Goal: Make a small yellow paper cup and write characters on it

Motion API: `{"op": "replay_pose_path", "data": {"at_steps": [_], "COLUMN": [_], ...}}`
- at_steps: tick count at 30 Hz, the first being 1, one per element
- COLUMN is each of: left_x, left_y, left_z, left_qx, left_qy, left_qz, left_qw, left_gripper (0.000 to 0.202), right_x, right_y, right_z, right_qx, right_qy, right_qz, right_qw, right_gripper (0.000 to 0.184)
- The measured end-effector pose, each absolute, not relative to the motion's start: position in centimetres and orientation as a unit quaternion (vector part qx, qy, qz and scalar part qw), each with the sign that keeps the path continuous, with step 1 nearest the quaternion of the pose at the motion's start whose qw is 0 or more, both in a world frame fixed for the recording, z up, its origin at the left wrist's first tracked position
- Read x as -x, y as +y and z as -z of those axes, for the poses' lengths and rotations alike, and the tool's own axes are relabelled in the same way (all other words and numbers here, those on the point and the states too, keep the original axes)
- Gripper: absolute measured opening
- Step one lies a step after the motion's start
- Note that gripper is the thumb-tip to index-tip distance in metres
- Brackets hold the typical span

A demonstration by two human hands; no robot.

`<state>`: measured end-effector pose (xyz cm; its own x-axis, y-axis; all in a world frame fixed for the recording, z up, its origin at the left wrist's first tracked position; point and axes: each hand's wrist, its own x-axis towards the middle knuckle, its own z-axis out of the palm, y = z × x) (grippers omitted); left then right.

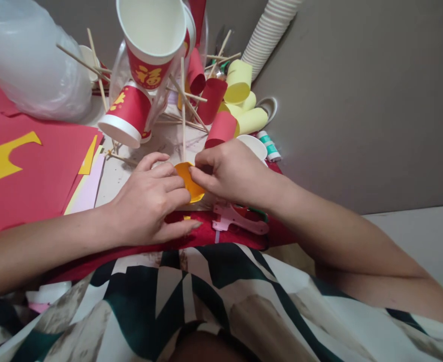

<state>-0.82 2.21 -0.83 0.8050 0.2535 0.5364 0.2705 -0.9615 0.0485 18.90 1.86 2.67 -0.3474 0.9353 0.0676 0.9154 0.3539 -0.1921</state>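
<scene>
A curved piece of orange-yellow paper point(190, 182) lies between my hands at the table's front. My right hand point(236, 171) pinches its upper right edge between thumb and forefinger. My left hand point(155, 196) rests its fingertips along the paper's left edge; its thumb sticks out apart, toward the table's front edge. A thin wooden stick point(184, 110) rises just behind the paper. Below my right hand lies a pink glue gun point(236, 219) on red cloth point(176, 235). The paper's underside is hidden.
Red paper cups point(131, 108) hang among crossed wooden sticks point(193, 95). Behind my right hand are red paper tubes point(221, 127), yellow paper tubes point(239, 80) and a small white-green tube point(268, 146). Red paper sheets point(36, 176) and a plastic bag point(36, 60) occupy the left.
</scene>
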Motion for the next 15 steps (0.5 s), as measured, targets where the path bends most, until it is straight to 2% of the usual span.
{"op": "replay_pose_path", "data": {"at_steps": [5,9,15], "left_x": [0.38,0.30,0.51], "left_y": [2.47,2.53,2.55], "left_z": [1.82,2.05,1.98], "left_qx": [0.926,0.927,0.929], "left_qy": [-0.161,-0.154,-0.151], "left_qz": [0.336,0.340,0.337], "left_qw": [0.051,0.041,-0.005], "left_gripper": [0.016,0.022,0.020], "right_x": [-18.58,-18.37,-18.42], "right_y": [1.92,2.04,2.00], "right_z": [-2.86,-2.74,-2.64], "right_qx": [0.575,0.586,0.591], "right_qy": [-0.812,-0.804,-0.797], "right_qz": [-0.072,-0.069,-0.091], "right_qw": [0.069,0.076,0.083], "right_gripper": [0.024,0.023,0.022]}}
